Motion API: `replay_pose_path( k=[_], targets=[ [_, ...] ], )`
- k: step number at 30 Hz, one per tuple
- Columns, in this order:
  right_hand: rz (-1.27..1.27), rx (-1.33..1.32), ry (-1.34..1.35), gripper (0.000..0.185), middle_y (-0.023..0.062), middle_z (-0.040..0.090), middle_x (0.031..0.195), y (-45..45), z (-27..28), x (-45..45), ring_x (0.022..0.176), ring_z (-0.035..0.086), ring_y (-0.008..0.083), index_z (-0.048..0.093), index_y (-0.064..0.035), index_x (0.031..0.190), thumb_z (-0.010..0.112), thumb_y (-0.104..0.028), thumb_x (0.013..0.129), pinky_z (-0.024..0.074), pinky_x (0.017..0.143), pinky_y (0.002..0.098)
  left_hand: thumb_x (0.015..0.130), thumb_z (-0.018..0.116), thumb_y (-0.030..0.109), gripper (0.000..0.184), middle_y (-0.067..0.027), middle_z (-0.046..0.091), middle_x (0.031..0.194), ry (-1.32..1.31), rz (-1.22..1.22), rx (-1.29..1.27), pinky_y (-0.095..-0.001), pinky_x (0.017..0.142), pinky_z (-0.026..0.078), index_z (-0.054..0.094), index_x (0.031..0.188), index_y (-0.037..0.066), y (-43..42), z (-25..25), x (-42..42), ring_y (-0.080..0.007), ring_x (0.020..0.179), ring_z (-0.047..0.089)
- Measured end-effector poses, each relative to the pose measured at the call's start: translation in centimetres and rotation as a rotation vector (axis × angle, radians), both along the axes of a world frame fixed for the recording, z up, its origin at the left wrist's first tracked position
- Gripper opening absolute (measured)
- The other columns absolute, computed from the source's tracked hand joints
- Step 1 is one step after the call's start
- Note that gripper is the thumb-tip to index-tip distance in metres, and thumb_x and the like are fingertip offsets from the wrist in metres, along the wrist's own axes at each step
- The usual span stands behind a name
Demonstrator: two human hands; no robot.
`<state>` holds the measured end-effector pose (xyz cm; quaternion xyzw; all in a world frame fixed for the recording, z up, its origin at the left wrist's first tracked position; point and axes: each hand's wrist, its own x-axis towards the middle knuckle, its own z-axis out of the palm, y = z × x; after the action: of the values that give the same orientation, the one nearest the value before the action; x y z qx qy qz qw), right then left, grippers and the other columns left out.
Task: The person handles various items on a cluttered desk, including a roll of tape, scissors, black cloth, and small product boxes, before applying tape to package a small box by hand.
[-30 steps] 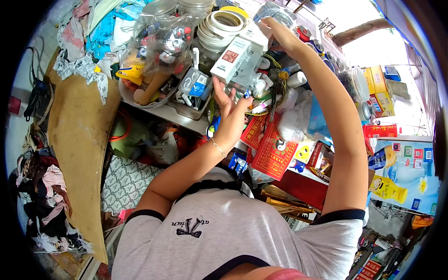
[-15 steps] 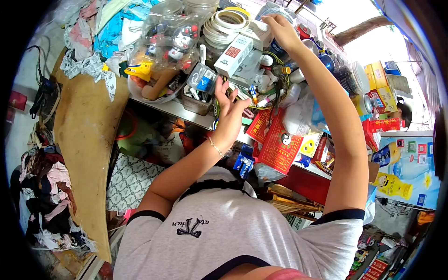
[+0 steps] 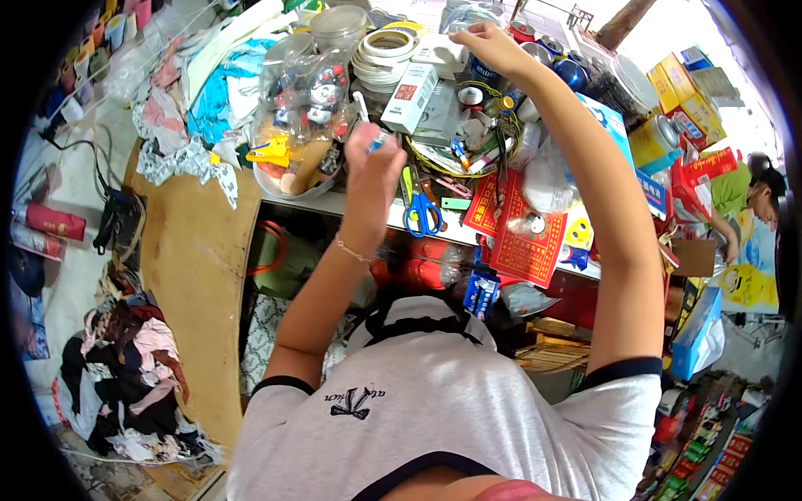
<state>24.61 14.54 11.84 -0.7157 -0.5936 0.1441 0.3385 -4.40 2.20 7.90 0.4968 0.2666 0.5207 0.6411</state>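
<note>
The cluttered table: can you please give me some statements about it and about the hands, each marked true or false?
1. The scissors have blue handles. True.
2. The stack of white rolls is to the right of the right hand. False: it is to the left of it.
3. A thin bracelet is on the left wrist. True.
4. The red printed sheet lies left of the scissors. False: it lies right of them.
</note>
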Motion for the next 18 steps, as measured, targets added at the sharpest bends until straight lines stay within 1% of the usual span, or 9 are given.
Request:
replay_pose_path(
  k=[2, 5, 7, 8, 11, 15, 16, 17, 18],
  targets=[
    [0.016, -0.046, 0.110, 0.068, 0.0147, 0.061, 0.114, 0.6, 0.2, -1.0, 0.107, 0.057, 0.0253, 0.053, 0.0020, 0.124, 0.060, -0.051, 0.082, 0.0390, 0.097, 0.0318, 0.096, 0.048, 0.032, 0.066, -0.0204, 0.013, 0.151, -0.199, -0.073, -0.246, -0.0462, 0.112, 0.025, 0.012, 0.146, 0.006, -1.4, -1.5, 1.2, -0.0377, 0.137, 0.025],
    [0.113, -0.150, 0.310, 0.069, 0.0145, 0.060, 0.116, 0.6, 0.8, -2.1, 0.105, 0.056, 0.0239, 0.058, -0.0032, 0.122, 0.056, -0.058, 0.081, 0.0385, 0.096, 0.0350, 0.095, 0.050, 0.031, 0.077, -0.0194, 0.003, 0.153, -0.258, -0.124, -0.363, -0.0477, 0.114, 0.020, -0.002, 0.147, 0.009, -2.6, -1.3, 2.7, -0.0383, 0.140, 0.016],
    [0.017, -0.280, 0.423, 0.056, 0.0079, 0.060, 0.099, -0.6, 0.5, -2.7, 0.094, 0.054, 0.0197, 0.065, -0.0070, 0.101, 0.055, -0.058, 0.081, 0.0397, 0.089, 0.0395, 0.093, 0.051, 0.031, 0.082, -0.0180, 0.001, 0.152, -0.266, -0.132, -0.366, -0.0469, 0.114, 0.016, -0.008, 0.147, 0.014, -1.4, -2.2, 3.6, -0.0376, 0.141, 0.011],
    [0.064, -0.369, 0.465, 0.048, 0.0029, 0.051, 0.086, -1.1, 0.7, -2.7, 0.085, 0.048, 0.0178, 0.056, -0.0095, 0.084, 0.054, -0.057, 0.081, 0.0391, 0.084, 0.0423, 0.092, 0.051, 0.030, 0.085, -0.0168, 0.000, 0.153, -0.271, -0.130, -0.400, -0.0459, 0.114, 0.014, -0.012, 0.147, 0.016, -0.9, -2.2, 4.0, -0.0340, 0.142, 0.008],
    [0.120, -0.348, 0.458, 0.045, 0.0018, 0.043, 0.081, -1.6, 0.5, -2.9, 0.081, 0.044, 0.0172, 0.044, -0.0122, 0.077, 0.053, -0.056, 0.082, 0.0388, 0.083, 0.0422, 0.090, 0.050, 0.033, 0.089, -0.0155, -0.004, 0.154, -0.257, -0.143, -0.409, -0.0466, 0.113, 0.011, -0.018, 0.146, 0.023, 0.1, -2.0, 5.0, -0.0335, 0.144, 0.002],
    [0.039, -0.293, 0.469, 0.047, 0.0044, 0.050, 0.095, -2.1, 0.0, -2.4, 0.098, 0.050, 0.0202, 0.055, -0.0126, 0.105, 0.053, -0.054, 0.083, 0.0418, 0.088, 0.0450, 0.093, 0.045, 0.039, 0.079, -0.0092, 0.005, 0.153, -0.242, -0.104, -0.486, -0.0519, 0.110, 0.015, -0.012, 0.147, 0.031, 0.9, -1.3, 5.6, -0.0400, 0.140, 0.012],
    [0.041, -0.366, 0.455, 0.047, 0.0048, 0.051, 0.101, -2.3, 0.6, -2.1, 0.106, 0.051, 0.0222, 0.049, -0.0146, 0.123, 0.053, -0.045, 0.086, 0.0429, 0.092, 0.0476, 0.092, 0.045, 0.039, 0.079, -0.0087, 0.007, 0.153, -0.253, -0.125, -0.461, -0.0508, 0.109, 0.018, -0.011, 0.147, 0.031, 1.1, -1.3, 5.5, -0.0389, 0.138, 0.017],
    [0.034, -0.366, 0.458, 0.047, 0.0048, 0.051, 0.101, -2.6, 1.1, -1.9, 0.106, 0.051, 0.0222, 0.049, -0.0146, 0.123, 0.053, -0.045, 0.086, 0.0429, 0.092, 0.0476, 0.092, 0.045, 0.040, 0.079, -0.0082, 0.008, 0.153, -0.263, -0.149, -0.436, -0.0497, 0.107, 0.021, -0.010, 0.147, 0.032, 1.1, -1.3, 5.6, -0.0377, 0.137, 0.021],
    [0.073, -0.404, 0.388, 0.044, 0.0051, 0.051, 0.101, -3.0, 1.6, -1.6, 0.105, 0.052, 0.0215, 0.047, -0.0139, 0.124, 0.056, -0.033, 0.086, 0.0440, 0.092, 0.0465, 0.092, 0.044, 0.040, 0.075, -0.0055, 0.012, 0.151, -0.237, -0.122, -0.437, -0.0483, 0.104, 0.024, -0.006, 0.147, 0.031, 0.9, -1.1, 5.8, -0.0330, 0.132, 0.029]
  ],
)
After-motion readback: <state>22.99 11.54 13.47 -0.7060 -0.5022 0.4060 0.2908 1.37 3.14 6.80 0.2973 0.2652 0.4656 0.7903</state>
